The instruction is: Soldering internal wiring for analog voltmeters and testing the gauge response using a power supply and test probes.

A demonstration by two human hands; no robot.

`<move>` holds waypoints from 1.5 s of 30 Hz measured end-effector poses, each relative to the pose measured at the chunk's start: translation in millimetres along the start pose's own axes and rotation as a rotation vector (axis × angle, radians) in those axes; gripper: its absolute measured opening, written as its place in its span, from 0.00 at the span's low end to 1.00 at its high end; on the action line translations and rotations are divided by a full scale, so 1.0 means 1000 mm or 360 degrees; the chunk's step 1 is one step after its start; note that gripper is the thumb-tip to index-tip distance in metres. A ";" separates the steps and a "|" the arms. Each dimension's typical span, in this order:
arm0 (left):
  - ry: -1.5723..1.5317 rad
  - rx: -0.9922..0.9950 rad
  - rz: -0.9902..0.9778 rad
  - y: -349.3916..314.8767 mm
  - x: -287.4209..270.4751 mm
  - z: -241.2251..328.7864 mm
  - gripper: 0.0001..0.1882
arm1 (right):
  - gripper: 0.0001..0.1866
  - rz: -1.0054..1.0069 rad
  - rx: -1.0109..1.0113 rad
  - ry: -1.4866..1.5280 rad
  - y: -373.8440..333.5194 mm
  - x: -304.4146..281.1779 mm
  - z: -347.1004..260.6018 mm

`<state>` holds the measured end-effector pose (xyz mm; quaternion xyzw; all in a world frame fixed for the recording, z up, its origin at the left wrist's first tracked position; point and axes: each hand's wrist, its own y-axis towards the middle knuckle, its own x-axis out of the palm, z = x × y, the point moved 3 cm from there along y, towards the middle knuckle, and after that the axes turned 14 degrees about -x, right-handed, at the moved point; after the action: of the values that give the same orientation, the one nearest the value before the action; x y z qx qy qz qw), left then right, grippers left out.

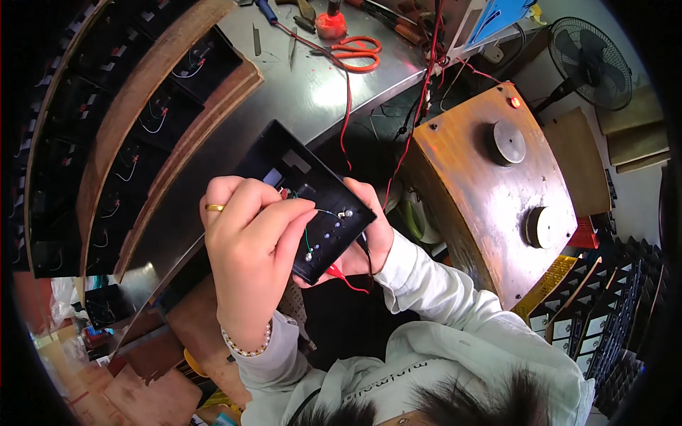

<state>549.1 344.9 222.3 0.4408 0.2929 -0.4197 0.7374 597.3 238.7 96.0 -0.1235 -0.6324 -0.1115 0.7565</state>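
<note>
A black plastic housing, open side up, is tilted in front of me. My right hand grips its right edge and supports it from below. My left hand reaches over the housing's left side, thumb and forefinger pinched on a thin wire that runs to a metal terminal on the right. A green wire goes down to another soldered terminal in the housing. Beside the right hand's fingers a red clip lead hangs at the lower edge; what it is clipped to is hidden.
At left, wooden racks carry several similar black housings with wires. Orange-handled scissors and a red bottle lie on the metal bench. To the right stands a metal-topped box with two round weights and a lit red lamp; a fan is behind.
</note>
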 end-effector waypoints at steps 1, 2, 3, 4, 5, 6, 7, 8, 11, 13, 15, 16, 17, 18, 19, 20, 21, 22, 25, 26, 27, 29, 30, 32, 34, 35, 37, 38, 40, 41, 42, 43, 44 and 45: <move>0.0009 0.0005 0.0032 0.000 0.001 0.000 0.07 | 0.38 -0.0026 0.0020 0.0017 0.000 0.000 -0.001; -0.0047 -0.0011 0.0035 0.000 0.003 0.000 0.07 | 0.38 -0.0053 0.0025 0.0056 -0.001 0.001 -0.001; -0.0049 -0.0011 0.0028 0.000 0.005 0.001 0.07 | 0.38 -0.0050 0.0021 0.0061 -0.001 0.000 -0.002; -0.0031 -0.0031 0.0061 -0.001 0.005 0.001 0.07 | 0.38 -0.0072 0.0033 0.0089 0.000 0.001 -0.002; -0.0013 -0.0050 0.0094 -0.002 0.005 0.000 0.07 | 0.38 -0.0094 0.0045 0.0117 0.000 0.001 -0.002; -0.0011 -0.0048 0.0091 -0.002 0.006 0.000 0.07 | 0.38 -0.0095 0.0043 0.0120 0.000 0.003 -0.002; -0.0010 -0.0064 0.0101 -0.002 0.007 0.000 0.07 | 0.38 -0.0081 0.0062 0.0145 0.000 0.005 -0.001; -0.0009 -0.0080 0.0110 -0.002 0.008 -0.001 0.07 | 0.38 -0.0068 0.0080 0.0170 0.000 0.006 -0.002; -0.0048 -0.0109 0.0079 -0.003 0.008 -0.003 0.08 | 0.38 -0.0091 0.0084 0.0077 0.001 0.009 -0.003; -0.0051 -0.0074 0.0031 -0.002 0.005 -0.003 0.07 | 0.38 -0.0045 0.0075 0.0099 0.000 0.013 -0.004; -0.0054 -0.0041 -0.0019 -0.001 0.005 -0.003 0.07 | 0.38 0.0003 0.0066 0.0124 0.000 0.013 -0.004; -0.0059 -0.0022 -0.0018 0.000 0.005 -0.003 0.07 | 0.38 0.0020 0.0069 0.0128 0.001 0.012 -0.004; -0.0063 -0.0002 -0.0017 0.000 0.005 -0.003 0.07 | 0.38 0.0036 0.0072 0.0132 0.001 0.012 -0.004; -0.0062 -0.0002 -0.0020 0.000 0.004 -0.004 0.07 | 0.38 0.0036 0.0071 0.0134 0.001 0.013 -0.004; -0.0072 -0.0013 -0.0029 -0.001 0.004 -0.006 0.08 | 0.38 0.0050 0.0076 0.0154 0.001 0.014 -0.004; -0.0081 -0.0024 -0.0038 -0.001 0.004 -0.008 0.10 | 0.37 0.0064 0.0081 0.0173 0.001 0.015 -0.004; -0.0080 -0.0024 -0.0039 -0.001 0.002 -0.008 0.10 | 0.37 0.0063 0.0081 0.0174 0.001 0.014 -0.003; -0.0083 -0.0048 -0.0056 0.000 0.001 -0.008 0.12 | 0.37 0.0027 0.0084 0.0185 0.001 0.012 -0.003; -0.0099 -0.0081 -0.0073 0.000 0.000 -0.010 0.16 | 0.38 0.0008 0.0083 0.0108 0.000 0.016 -0.001; -0.0115 -0.0091 -0.0075 0.000 0.000 -0.011 0.17 | 0.38 0.0028 0.0077 0.0021 -0.001 0.018 -0.001; -0.0109 -0.0092 -0.0071 0.000 -0.001 -0.011 0.17 | 0.38 0.0024 0.0083 0.0021 -0.001 0.017 -0.001; -0.0138 -0.0051 -0.0101 0.000 -0.003 -0.011 0.18 | 0.39 0.0002 0.0065 0.0000 -0.001 0.017 -0.002; -0.0133 -0.0054 -0.0098 0.000 -0.003 -0.011 0.18 | 0.39 -0.0001 0.0071 0.0001 -0.002 0.017 -0.002; -0.0151 -0.0039 -0.0076 0.002 -0.006 -0.011 0.16 | 0.39 0.0040 0.0076 0.0140 -0.004 0.019 -0.002; -0.0126 -0.0009 0.0009 0.001 -0.007 -0.014 0.15 | 0.39 0.0043 0.0078 0.0163 -0.004 0.022 0.000; -0.0103 0.0024 0.0090 0.000 -0.009 -0.015 0.14 | 0.39 0.0046 0.0075 0.0187 -0.003 0.022 0.001; -0.0095 0.0049 0.0143 0.004 -0.009 -0.016 0.11 | 0.40 0.0024 0.0083 0.0235 -0.002 0.021 0.001; -0.0088 0.0111 0.0125 0.006 -0.011 -0.015 0.11 | 0.41 -0.0002 0.0082 0.0284 -0.002 0.021 0.000; -0.0005 0.0176 0.0213 0.008 -0.015 -0.014 0.10 | 0.43 -0.0039 0.0102 0.0208 -0.001 0.016 0.001; 0.0072 0.0180 0.0319 0.008 -0.016 -0.014 0.10 | 0.44 -0.0083 0.0110 0.0137 -0.001 0.012 0.001; 0.0155 0.0151 0.0534 0.008 -0.017 -0.015 0.10 | 0.47 -0.0095 0.0131 0.0206 0.000 0.006 0.003; 0.0210 0.0095 0.0689 0.009 -0.019 -0.013 0.10 | 0.47 -0.0095 0.0140 0.0203 0.000 0.003 0.004; 0.0230 -0.0040 0.0784 0.007 -0.019 -0.011 0.09 | 0.48 -0.0075 0.0108 0.0149 0.001 0.000 0.004; 0.0249 -0.0174 0.0878 0.002 -0.018 -0.007 0.09 | 0.49 -0.0057 0.0075 0.0095 0.001 -0.003 0.004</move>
<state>541.6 358.0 234.9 0.4944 0.2400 -0.1515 0.8216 593.5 240.9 94.1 -0.0911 -0.6140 -0.1137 0.7757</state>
